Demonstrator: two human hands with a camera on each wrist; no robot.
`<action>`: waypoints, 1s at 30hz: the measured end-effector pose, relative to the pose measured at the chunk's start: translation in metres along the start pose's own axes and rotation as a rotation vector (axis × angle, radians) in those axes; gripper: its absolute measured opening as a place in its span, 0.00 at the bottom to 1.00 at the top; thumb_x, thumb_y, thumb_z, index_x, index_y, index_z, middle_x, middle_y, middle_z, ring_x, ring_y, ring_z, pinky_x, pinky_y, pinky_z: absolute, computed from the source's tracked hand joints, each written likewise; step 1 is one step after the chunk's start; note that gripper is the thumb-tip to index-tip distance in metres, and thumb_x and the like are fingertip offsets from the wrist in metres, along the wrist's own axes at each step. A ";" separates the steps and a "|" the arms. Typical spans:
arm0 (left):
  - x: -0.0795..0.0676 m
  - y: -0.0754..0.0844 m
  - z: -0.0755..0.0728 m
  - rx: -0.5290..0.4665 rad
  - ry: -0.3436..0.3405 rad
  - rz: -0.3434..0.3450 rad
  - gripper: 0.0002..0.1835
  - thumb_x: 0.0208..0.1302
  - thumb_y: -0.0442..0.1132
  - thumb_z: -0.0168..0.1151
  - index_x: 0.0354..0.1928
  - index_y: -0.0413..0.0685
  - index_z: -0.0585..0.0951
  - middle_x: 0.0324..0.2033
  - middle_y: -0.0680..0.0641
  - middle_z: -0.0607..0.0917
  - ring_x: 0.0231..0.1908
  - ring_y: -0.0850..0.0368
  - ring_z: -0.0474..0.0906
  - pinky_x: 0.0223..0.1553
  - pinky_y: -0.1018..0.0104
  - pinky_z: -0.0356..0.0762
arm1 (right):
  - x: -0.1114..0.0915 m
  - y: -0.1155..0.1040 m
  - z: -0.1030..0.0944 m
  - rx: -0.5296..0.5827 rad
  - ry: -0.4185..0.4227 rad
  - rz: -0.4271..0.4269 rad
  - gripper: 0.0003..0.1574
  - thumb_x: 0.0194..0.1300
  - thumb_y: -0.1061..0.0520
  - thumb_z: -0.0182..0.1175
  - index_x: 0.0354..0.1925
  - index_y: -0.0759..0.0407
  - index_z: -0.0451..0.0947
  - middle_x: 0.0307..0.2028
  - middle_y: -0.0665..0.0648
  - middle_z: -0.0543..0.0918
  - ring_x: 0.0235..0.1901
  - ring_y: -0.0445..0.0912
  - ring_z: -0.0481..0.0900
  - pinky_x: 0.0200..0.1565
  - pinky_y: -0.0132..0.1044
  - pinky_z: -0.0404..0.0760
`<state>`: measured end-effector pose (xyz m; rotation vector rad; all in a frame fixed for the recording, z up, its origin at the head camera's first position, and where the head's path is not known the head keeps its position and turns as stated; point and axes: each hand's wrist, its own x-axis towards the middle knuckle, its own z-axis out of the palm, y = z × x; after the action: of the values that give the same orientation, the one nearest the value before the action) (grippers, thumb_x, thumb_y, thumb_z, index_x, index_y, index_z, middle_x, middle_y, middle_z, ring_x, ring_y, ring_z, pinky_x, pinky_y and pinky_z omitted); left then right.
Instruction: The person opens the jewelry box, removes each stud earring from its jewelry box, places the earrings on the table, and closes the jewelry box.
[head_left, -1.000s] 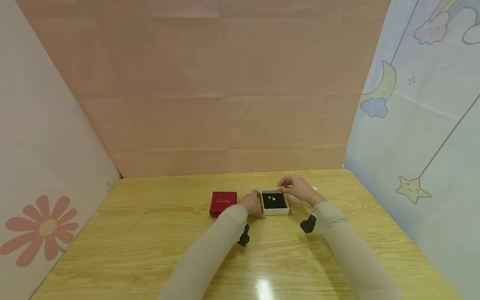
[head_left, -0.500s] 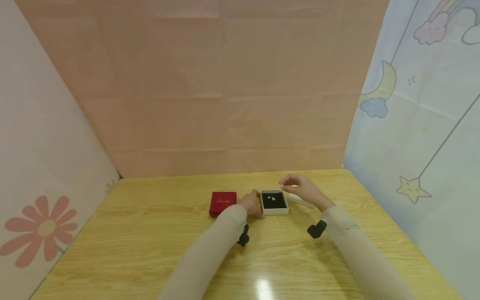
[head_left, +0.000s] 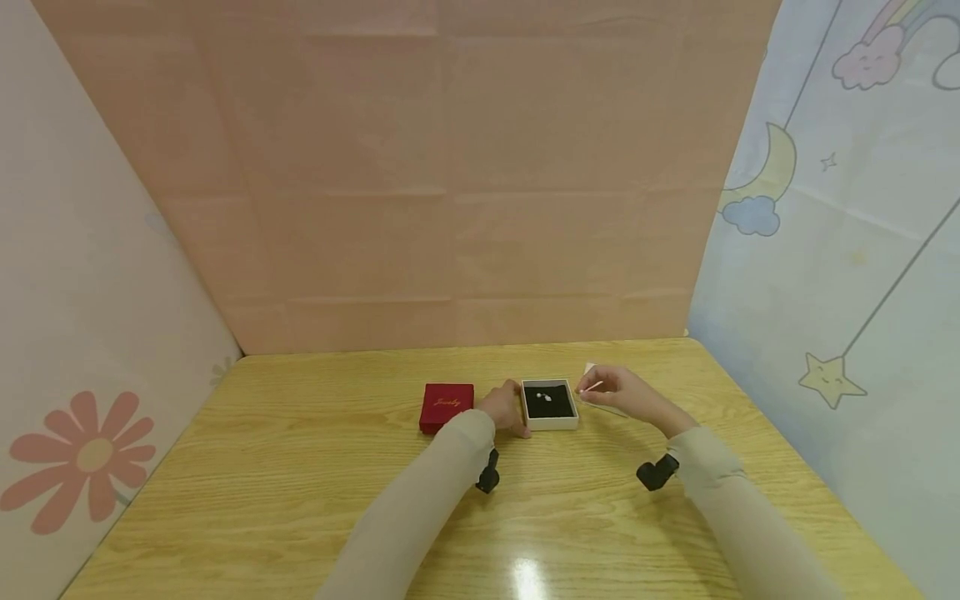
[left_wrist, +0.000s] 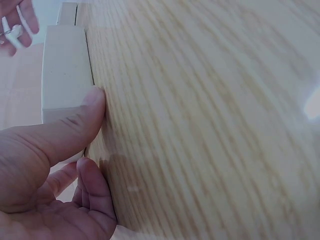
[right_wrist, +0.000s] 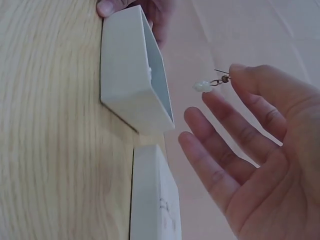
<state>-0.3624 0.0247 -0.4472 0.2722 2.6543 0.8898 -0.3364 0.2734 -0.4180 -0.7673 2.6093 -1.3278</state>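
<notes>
A small white jewelry box [head_left: 551, 423] stands uncovered with a black insert [head_left: 551, 410], on which a small pale earring [head_left: 547, 398] lies. My left hand [head_left: 504, 407] grips the box at its left side; in the left wrist view the thumb [left_wrist: 94, 107] presses the front wall and the other fingers curl round the left side. Just right of the box, my right hand [head_left: 626, 393] pinches another earring [right_wrist: 204, 86] between thumb and index finger. This one has a pale bead on a thin metal hook, clear of the table. Its remaining fingers are spread.
Left of my left hand sits a red box [head_left: 447, 404] with gold lettering. A white box lid [right_wrist: 155, 200] with a faint print lies on the table beside the jewelry box, partly behind my right hand. A pink wall [head_left: 450, 250] stands behind the wooden table [head_left: 247, 467].
My right hand has moved right and slightly lower, away from the box's back right corner, with the earring in its fingers. My left hand and the box have stayed put.
</notes>
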 end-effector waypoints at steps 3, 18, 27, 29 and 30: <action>0.000 0.000 0.000 0.000 0.001 0.002 0.44 0.42 0.41 0.81 0.62 0.50 0.67 0.53 0.41 0.78 0.51 0.48 0.75 0.56 0.51 0.73 | -0.005 0.004 -0.001 -0.012 -0.020 0.027 0.14 0.69 0.57 0.58 0.45 0.69 0.76 0.46 0.68 0.79 0.45 0.57 0.81 0.44 0.31 0.78; -0.001 0.001 -0.001 0.017 0.012 0.014 0.43 0.43 0.42 0.80 0.62 0.49 0.68 0.54 0.41 0.79 0.51 0.48 0.75 0.57 0.52 0.72 | -0.011 0.019 0.011 -0.123 -0.147 0.071 0.08 0.67 0.58 0.60 0.40 0.63 0.78 0.38 0.57 0.84 0.41 0.44 0.82 0.47 0.31 0.77; 0.001 -0.002 0.000 0.025 0.013 0.018 0.44 0.42 0.42 0.81 0.62 0.49 0.67 0.53 0.41 0.79 0.49 0.49 0.75 0.55 0.52 0.73 | -0.007 0.026 0.015 -0.179 -0.155 0.074 0.04 0.67 0.59 0.59 0.38 0.60 0.78 0.35 0.52 0.86 0.34 0.38 0.80 0.39 0.31 0.76; 0.002 -0.001 0.000 0.023 0.010 0.016 0.44 0.42 0.42 0.81 0.62 0.49 0.67 0.53 0.41 0.79 0.50 0.48 0.76 0.56 0.52 0.73 | -0.006 0.028 0.016 -0.196 -0.152 0.076 0.03 0.67 0.60 0.60 0.37 0.59 0.78 0.34 0.51 0.85 0.33 0.37 0.79 0.38 0.31 0.76; 0.002 -0.001 0.000 0.022 0.008 0.014 0.44 0.42 0.42 0.81 0.63 0.49 0.67 0.54 0.41 0.79 0.50 0.48 0.76 0.56 0.52 0.73 | -0.006 0.029 0.016 -0.206 -0.153 0.078 0.03 0.67 0.60 0.60 0.37 0.59 0.78 0.34 0.51 0.85 0.32 0.37 0.78 0.37 0.31 0.76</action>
<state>-0.3645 0.0241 -0.4481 0.2938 2.6737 0.8684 -0.3369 0.2786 -0.4512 -0.7531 2.6500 -0.9507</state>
